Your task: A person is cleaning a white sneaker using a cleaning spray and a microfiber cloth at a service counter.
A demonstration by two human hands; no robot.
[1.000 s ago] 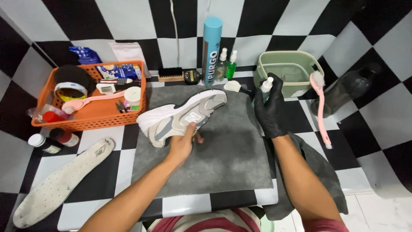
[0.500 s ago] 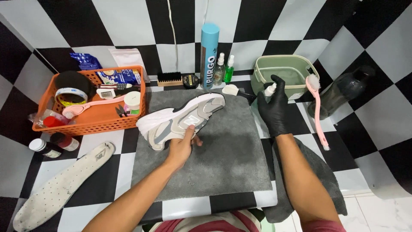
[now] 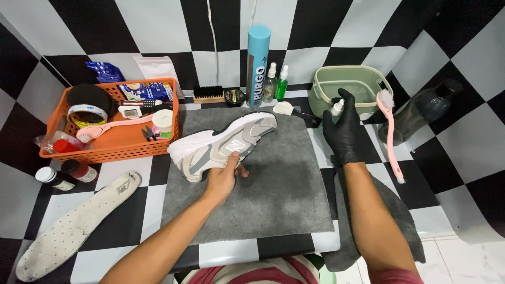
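A grey and white sneaker (image 3: 221, 143) lies on its side on a grey mat (image 3: 273, 189). My bare left hand (image 3: 224, 176) grips the sneaker's upper at its middle. My right hand (image 3: 344, 129), in a black glove, is closed around a small white spray bottle (image 3: 337, 107) near the front of a green tub (image 3: 347, 89), right of the mat.
An orange basket (image 3: 113, 139) of supplies stands at left, a white insole (image 3: 73, 231) below it. A tall blue can (image 3: 258, 66), small spray bottles, a brush and a tin line the back. A pink long-handled brush (image 3: 390, 134) and a dark bottle (image 3: 421, 110) lie right.
My gloved right hand with the small bottle has shifted slightly right and back toward the green tub. The left hand keeps its hold on the sneaker.
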